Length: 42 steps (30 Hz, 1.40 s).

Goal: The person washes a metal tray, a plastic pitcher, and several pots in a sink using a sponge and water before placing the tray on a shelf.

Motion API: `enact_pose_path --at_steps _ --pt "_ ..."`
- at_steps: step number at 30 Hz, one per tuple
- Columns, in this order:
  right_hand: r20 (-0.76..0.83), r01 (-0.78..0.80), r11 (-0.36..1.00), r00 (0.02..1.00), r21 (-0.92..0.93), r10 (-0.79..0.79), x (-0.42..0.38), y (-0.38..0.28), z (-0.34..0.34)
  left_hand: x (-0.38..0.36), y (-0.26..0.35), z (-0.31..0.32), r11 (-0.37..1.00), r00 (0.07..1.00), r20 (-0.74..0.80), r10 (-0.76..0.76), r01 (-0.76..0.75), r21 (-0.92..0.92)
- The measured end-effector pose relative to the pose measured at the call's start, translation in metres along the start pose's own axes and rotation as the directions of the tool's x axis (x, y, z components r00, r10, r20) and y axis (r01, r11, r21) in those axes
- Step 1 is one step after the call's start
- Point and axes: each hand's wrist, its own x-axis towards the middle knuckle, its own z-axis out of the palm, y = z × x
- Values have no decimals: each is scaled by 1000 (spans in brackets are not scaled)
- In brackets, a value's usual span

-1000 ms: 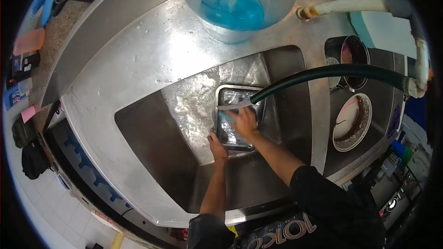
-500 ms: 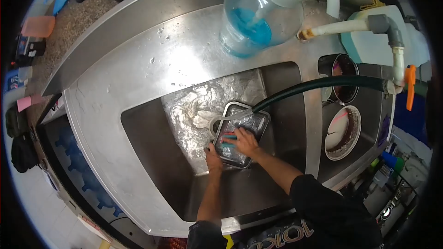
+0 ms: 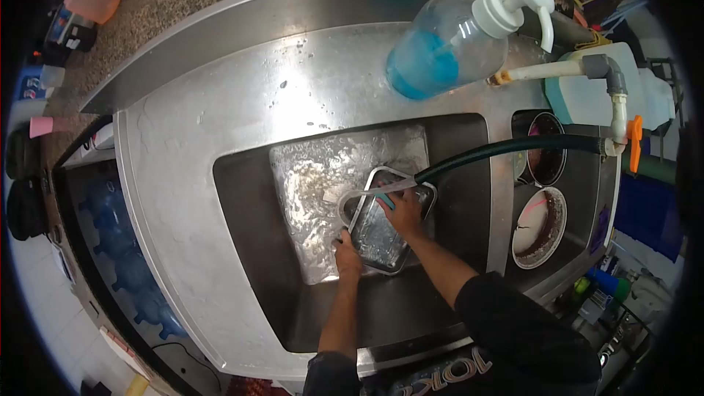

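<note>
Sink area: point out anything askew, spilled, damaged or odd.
Little stands out. The metal tray sits tilted in the sink, propped by the left hand while the right hand presses a teal sponge on it. Water from the green hose splashes over the tray. A dirty bowl waits alongside.

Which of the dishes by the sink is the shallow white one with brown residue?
The plate nearer the person, right of the sink. The one behind it is a deep dark pot, not shallow or white.

Upside-down letters, seemingly "JOKO", on the person's black shirt (image 3: 469, 367); nothing else legible
</note>
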Motion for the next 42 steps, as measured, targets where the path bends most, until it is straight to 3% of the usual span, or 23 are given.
enact_pose_path --at_steps 1,3,4,5,6,8,10,11,13,14,15,17,18,22,25,27,29,31,33,35,37,41,42 --pt "3 8 1000 1000 -8 -8 -11 -9 3 5 -7 7 1000 1000 -18 -5 4 -16" --pt "345 -50 995 935 -88 78 -42 -15 2 11 1 9 999 997 -71 -9 7 -34" --pt "486 -215 972 862 99 141 -43 -24 -10 15 -12 25 999 990 -138 39 -43 -29" --pt "618 -384 887 770 255 156 -41 -29 -22 16 -6 14 995 1000 -18 10 -12 -95" --pt "432 128 984 885 125 -170 -59 -9 -11 20 -8 22 988 998 -66 -17 6 -153" --pt "317 566 814 802 -130 -507 -65 17 -5 9 1 5 996 1000 -17 13 -14 -86" --pt "134 231 973 964 -4 -229 -40 19 -8 8 2 10 997 998 -52 24 -28 -75" --pt "119 238 971 965 -7 -236 -26 18 -8 10 0 11 998 996 -86 10 -14 -55" --pt "-138 -85 975 989 -205 58 -6 11 -9 13 -1 16 999 995 -94 24 -28 -38" --pt "-94 -115 971 991 -211 96 -7 1 -3 14 0 20 1000 994 -107 -2 -1 -30" --pt "-108 -112 972 990 -206 91 -16 -5 -1 14 4 17 999 993 -119 -29 26 -23" --pt "99 285 952 956 -109 -275 -38 -16 3 18 9 13 998 995 -80 -57 59 33" --pt "117 411 908 909 -83 -401 -50 -13 2 20 8 13 999 996 -77 -38 39 11" --pt "213 230 962 942 149 -258 -39 16 -12 22 -7 30 1000 992 -123 13 -15 -13" --pt "-108 54 975 991 -215 -79 -6 11 -7 24 0 25 1000 993 -120 -9 8 -9" --pt "-76 71 983 993 -167 -85 -25 -1 9 26 3 26 1000 993 -120 -7 9 20" --pt "-50 87 989 994 -119 -94 -57 -11 12 26 4 24 992 993 -80 -85 78 -96" --pt "77 258 963 965 -77 -252 -86 -15 10 24 5 20 983 993 -42 -110 103 -150" --pt "137 315 945 943 -89 -302 -77 -6 -7 20 0 23 999 993 -113 31 -26 42" --pt "95 249 958 967 -146 -237 -45 15 -10 19 2 23 999 994 -105 9 -5 33" --pt "-131 84 965 984 -248 -119 -10 26 -7 19 5 18 1000 995 -95 -11 13 22" --pt "-58 35 966 997 -257 -51 -6 17 -14 15 7 14 999 998 -44 -32 34 27" --pt "-20 -75 968 997 -239 73 -6 10 -15 17 10 12 999 998 -34 -47 47 -5"
